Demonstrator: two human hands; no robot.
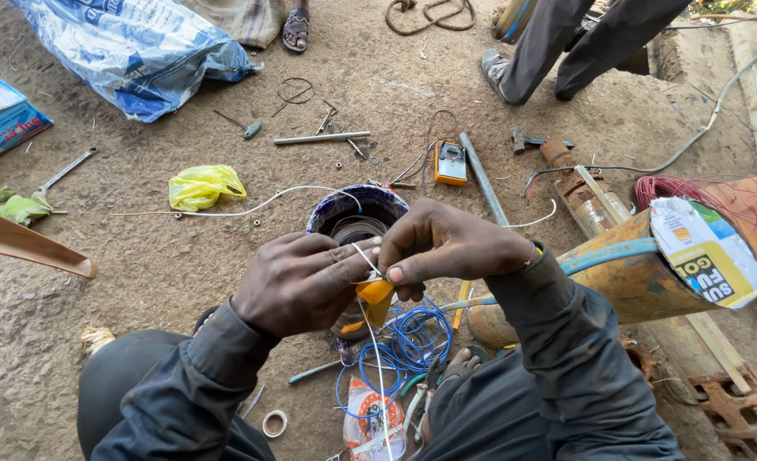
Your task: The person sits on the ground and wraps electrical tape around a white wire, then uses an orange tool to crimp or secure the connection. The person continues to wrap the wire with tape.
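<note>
1. A thin white cord (366, 259), smooth and taut, is pinched between both hands at centre frame, over an orange strip (375, 293).
2. The left hand (297, 282) is closed, thumb pressing the cord.
3. The right hand (447, 243) is clamped on the cord from above.
4. Below lie glossy blue wire loops (408, 341); behind, a round motor winding (357, 218).
5. A crumpled yellow bag (203, 186) rests on gritty dirt.

Bare, gritty dirt ground (182, 273) carries everything. On it lie a crumpled yellow plastic bag (203, 185), a blue-and-white sack (139, 51), a metal rod (321, 137), a spanner (64, 173), a yellow multimeter (451, 162), a grey pipe (483, 179), a coil of blue wire (408, 341) and a small tape roll (274, 423).
</note>
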